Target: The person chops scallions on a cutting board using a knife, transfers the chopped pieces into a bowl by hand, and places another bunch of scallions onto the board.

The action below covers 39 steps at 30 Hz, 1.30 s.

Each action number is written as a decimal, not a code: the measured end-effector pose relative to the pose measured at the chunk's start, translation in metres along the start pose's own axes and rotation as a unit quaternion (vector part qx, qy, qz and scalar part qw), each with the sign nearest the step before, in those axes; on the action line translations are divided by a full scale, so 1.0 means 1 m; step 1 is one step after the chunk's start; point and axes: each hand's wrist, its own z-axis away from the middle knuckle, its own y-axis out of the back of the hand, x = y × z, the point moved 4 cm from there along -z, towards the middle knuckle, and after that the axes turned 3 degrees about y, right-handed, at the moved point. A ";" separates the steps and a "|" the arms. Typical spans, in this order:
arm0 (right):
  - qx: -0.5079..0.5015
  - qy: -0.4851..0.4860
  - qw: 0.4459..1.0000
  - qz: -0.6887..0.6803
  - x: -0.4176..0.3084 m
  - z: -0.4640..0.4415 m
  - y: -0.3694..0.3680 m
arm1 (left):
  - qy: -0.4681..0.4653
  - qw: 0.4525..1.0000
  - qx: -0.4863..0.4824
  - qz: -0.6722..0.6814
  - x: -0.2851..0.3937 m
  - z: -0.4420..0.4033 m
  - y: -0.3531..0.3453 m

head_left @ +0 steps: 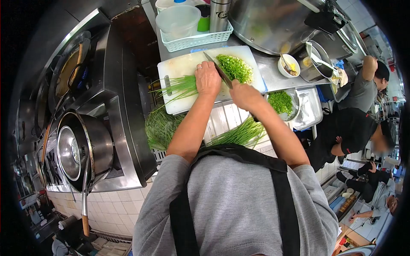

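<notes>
On the white cutting board, my left hand presses down on a bundle of long, thin scallions, fingers together near their cut end. My right hand grips a kitchen knife, its blade angled up and left beside my left fingers. Just right of the blade lies a heap of chopped scallions, green with some white pieces. More chopped greens fill a container below the board's right corner. Uncut scallions lie in front of my body, and another bunch is left of my forearm.
A pale blue basket with tubs and a steel flask stands behind the board. A large pot, a small white bowl and a metal tray are rightward. Left is a stove with a pot. Co-workers stand at right.
</notes>
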 end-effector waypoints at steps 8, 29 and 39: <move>0.087 0.035 0.995 -0.026 0.002 -0.028 -0.017 | 0.011 1.000 -0.020 -0.018 -0.002 -0.002 0.007; 0.038 0.033 0.999 0.007 -0.006 -0.021 0.002 | -0.016 0.999 -0.025 -0.043 -0.010 0.003 0.011; 0.038 0.017 0.999 -0.015 -0.004 -0.018 -0.021 | -0.013 0.998 -0.039 -0.053 -0.013 0.004 0.009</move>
